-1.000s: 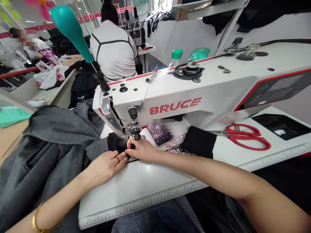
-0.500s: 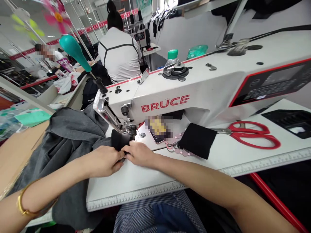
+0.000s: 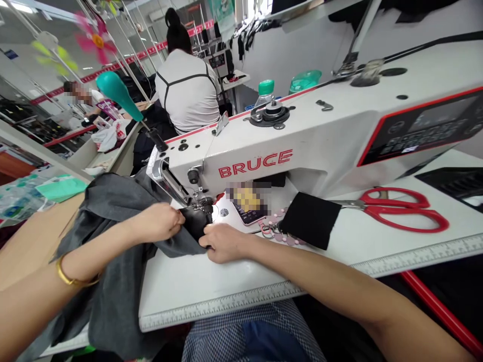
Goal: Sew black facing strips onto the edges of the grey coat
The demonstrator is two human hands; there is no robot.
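Both hands feeding cloth under a Bruce sewing machine point(image 3: 287, 146)

Head view: the left hand point(image 3: 160, 221) is clenched on the grey garment point(image 3: 113, 221) beside the presser foot point(image 3: 207, 207), holding it taut; the right hand point(image 3: 222, 241) pinches the black fabric piece point(image 3: 194, 221), steadying it at the needle; red scissors point(image 3: 400, 208) lie toward the tabletop's right edge.

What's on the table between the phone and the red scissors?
Head view: a black fabric piece lies between the phone and the red scissors, with pink beads at its left edge.
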